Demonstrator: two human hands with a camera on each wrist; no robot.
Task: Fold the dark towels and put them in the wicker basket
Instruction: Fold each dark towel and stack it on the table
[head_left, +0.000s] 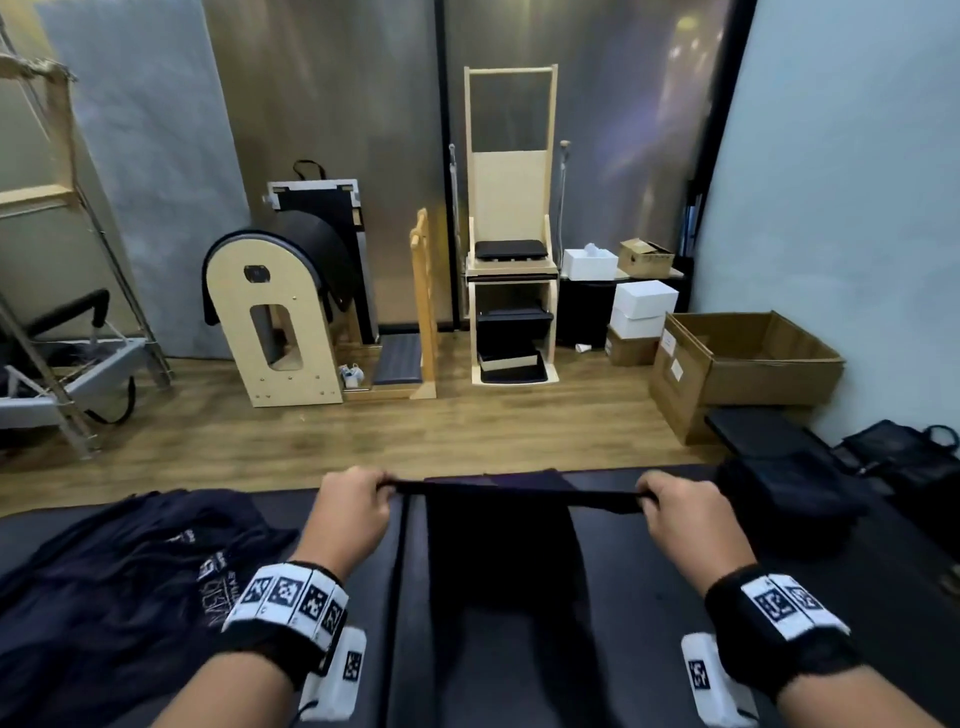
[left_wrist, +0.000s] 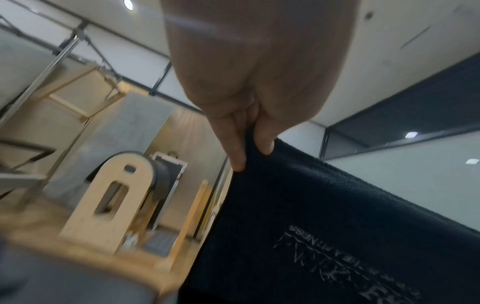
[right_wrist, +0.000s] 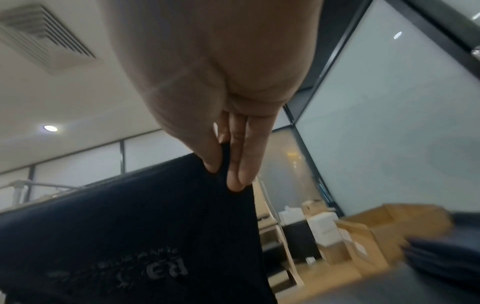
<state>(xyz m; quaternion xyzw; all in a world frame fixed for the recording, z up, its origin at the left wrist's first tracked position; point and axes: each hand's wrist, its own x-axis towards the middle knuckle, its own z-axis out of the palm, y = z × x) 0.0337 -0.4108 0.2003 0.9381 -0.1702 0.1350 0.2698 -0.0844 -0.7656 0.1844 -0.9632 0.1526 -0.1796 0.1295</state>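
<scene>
I hold a dark towel stretched between both hands above the dark padded surface. My left hand pinches its upper left corner, and in the left wrist view the thumb and fingers clamp the towel, whose printed logo shows. My right hand pinches the upper right corner; in the right wrist view the fingers squeeze the towel edge. The towel hangs down from that taut top edge. A heap of unfolded dark towels lies at the left. No wicker basket is visible.
Dark folded cloth lies at the right end of the surface. Beyond the far edge stand an open cardboard box, white boxes, a wooden chair and a wooden barrel frame on the wood floor. A black bag sits far right.
</scene>
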